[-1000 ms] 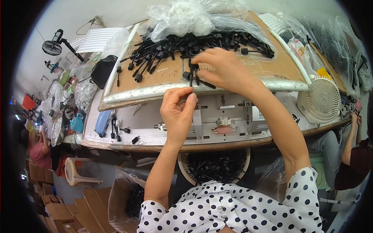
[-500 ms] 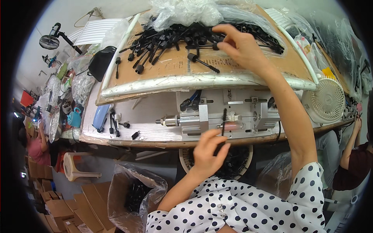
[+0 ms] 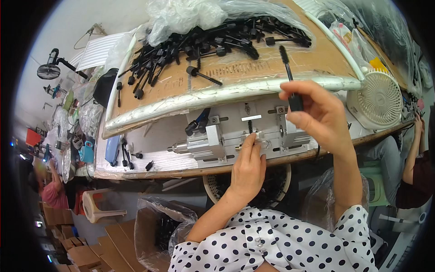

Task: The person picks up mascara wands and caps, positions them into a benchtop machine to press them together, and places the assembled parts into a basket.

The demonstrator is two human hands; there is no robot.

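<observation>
In my right hand (image 3: 319, 113) a black mascara wand (image 3: 285, 61) is pinched by its cap, brush end pointing up, in front of the sloped board's lower edge. My left hand (image 3: 248, 167) is at the middle of a metal clamping fixture (image 3: 213, 140), fingers close together. A second wand's brush (image 3: 250, 125) stands up just past its fingertips; its lower end is hidden by the fingers. Above the fixture, a pile of black mascara wands (image 3: 199, 43) covers the upper part of the cardboard-topped board (image 3: 172, 90). One loose wand (image 3: 204, 75) lies below the pile.
Several small black parts (image 3: 127, 154) lie on the table to the left, beside a blue object (image 3: 112, 149). A white fan (image 3: 380, 97) stands at the right. Below the table edge are a basket (image 3: 210, 188) of black pieces and a plastic-lined box (image 3: 149, 226).
My right hand has come down from the pile and now holds a wand upright. My left hand has moved its wand up to the fixture. The view has shifted slightly.
</observation>
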